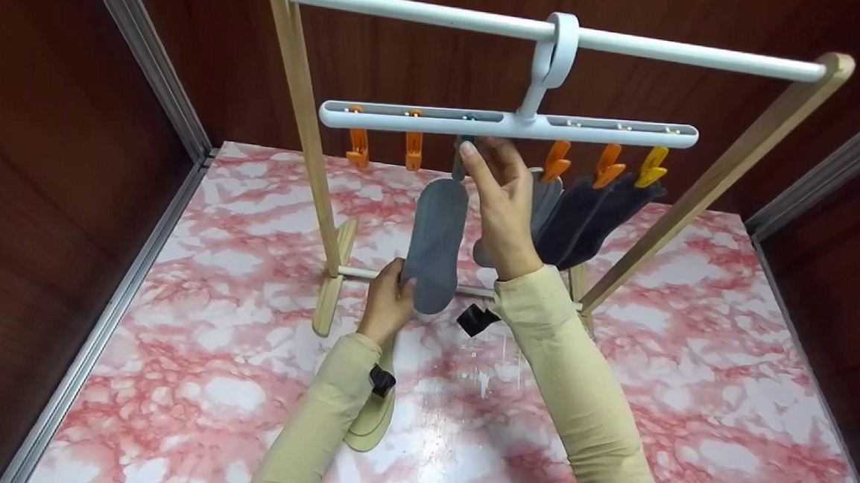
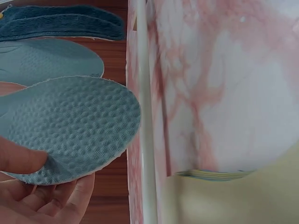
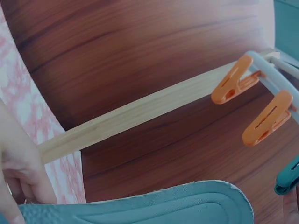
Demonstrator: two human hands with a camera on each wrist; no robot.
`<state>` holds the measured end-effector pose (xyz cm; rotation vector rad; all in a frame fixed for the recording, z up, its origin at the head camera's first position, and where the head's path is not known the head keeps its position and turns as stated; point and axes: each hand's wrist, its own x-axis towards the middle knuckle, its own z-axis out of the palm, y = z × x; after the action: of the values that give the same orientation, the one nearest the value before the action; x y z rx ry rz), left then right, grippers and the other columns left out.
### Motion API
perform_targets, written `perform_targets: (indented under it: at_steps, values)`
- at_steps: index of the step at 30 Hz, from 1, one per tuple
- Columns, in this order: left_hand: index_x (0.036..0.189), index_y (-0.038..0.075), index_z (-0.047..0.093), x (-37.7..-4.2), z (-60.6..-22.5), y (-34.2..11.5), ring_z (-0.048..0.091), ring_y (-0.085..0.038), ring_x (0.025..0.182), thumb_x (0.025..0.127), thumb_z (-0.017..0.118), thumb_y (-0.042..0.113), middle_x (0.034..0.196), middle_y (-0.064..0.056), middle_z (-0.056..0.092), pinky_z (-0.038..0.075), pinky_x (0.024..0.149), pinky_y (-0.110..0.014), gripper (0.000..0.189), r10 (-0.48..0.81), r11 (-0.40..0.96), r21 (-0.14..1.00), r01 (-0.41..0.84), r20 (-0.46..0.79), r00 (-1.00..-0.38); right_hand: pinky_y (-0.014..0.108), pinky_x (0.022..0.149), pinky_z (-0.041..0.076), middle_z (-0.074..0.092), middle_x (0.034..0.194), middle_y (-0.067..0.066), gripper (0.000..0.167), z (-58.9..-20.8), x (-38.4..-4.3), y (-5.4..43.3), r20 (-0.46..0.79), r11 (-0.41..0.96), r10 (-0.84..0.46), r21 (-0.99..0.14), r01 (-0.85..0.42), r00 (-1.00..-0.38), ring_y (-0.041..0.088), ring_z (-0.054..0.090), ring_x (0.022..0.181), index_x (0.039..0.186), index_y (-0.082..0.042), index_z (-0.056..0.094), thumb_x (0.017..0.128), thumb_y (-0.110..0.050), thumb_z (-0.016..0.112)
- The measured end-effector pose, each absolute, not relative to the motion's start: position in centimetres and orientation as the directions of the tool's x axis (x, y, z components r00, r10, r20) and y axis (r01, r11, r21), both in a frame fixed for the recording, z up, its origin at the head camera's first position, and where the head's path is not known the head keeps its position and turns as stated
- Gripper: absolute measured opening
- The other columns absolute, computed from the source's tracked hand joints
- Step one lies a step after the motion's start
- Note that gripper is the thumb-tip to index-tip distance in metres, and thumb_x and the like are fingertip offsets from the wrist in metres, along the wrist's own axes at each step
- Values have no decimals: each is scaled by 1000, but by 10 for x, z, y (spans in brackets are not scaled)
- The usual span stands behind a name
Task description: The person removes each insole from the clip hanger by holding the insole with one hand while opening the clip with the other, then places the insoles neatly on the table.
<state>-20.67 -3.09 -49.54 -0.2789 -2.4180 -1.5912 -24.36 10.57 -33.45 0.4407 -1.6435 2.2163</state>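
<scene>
My left hand pinches the lower end of a grey-blue insole, thumb on its bumpy face and fingers behind, as the left wrist view shows. The insole stands upright, its top edge just under a dark green clip. That clip hangs from the white hanger, and my right hand grips it between thumb and fingers. In the right wrist view the green clip appears at the right edge, above the insole's rounded end. Another grey-blue insole hangs behind the held one.
A wooden stand with a white rod carries the hanger. Two orange clips hang at the left. Dark fuzzy insoles hang from clips at the right. Beige insoles lie on the marbled pink surface under my left forearm.
</scene>
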Motion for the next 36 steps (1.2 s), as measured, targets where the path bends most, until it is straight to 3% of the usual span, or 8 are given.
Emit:
perform_targets:
  at_steps: [5, 13, 28, 36]
  values:
    - [99, -5, 56, -202, -495, -35, 59, -28, 80, 91, 51, -5, 87, -19, 58, 52, 71, -40, 10, 40, 352, 895, 275, 279, -959, 34, 92, 49, 62, 112, 7, 29, -334, -242, 103, 426, -291, 74, -855, -428, -902, 25, 58, 112, 119, 3, 56, 90, -3, 59]
    - [99, -4, 58, -200, -498, -37, 60, -28, 81, 91, 52, -4, 88, -19, 61, 53, 72, -40, 10, 39, 353, 905, 237, 238, -970, 37, 100, 46, 59, 121, 15, 38, -332, -240, 102, 431, -297, 51, -855, -426, -901, 26, 56, 117, 125, 8, 53, 88, 0, 59]
    - [100, -3, 57, -196, -499, -41, 58, -28, 79, 91, 53, -3, 89, -18, 60, 51, 72, -41, 9, 36, 378, 893, 244, 250, -968, 38, 101, 46, 61, 123, 12, 42, -333, -241, 103, 449, -276, 55, -852, -446, -892, 24, 58, 117, 129, 6, 53, 88, -2, 62]
    - [102, -4, 58, -194, -497, -43, 60, -31, 84, 92, 54, -3, 93, -20, 61, 52, 73, -43, 11, 34, 396, 890, 227, 233, -972, 37, 103, 44, 54, 132, 19, 44, -331, -241, 100, 436, -282, 48, -857, -431, -898, 25, 53, 123, 132, 7, 49, 89, 0, 59]
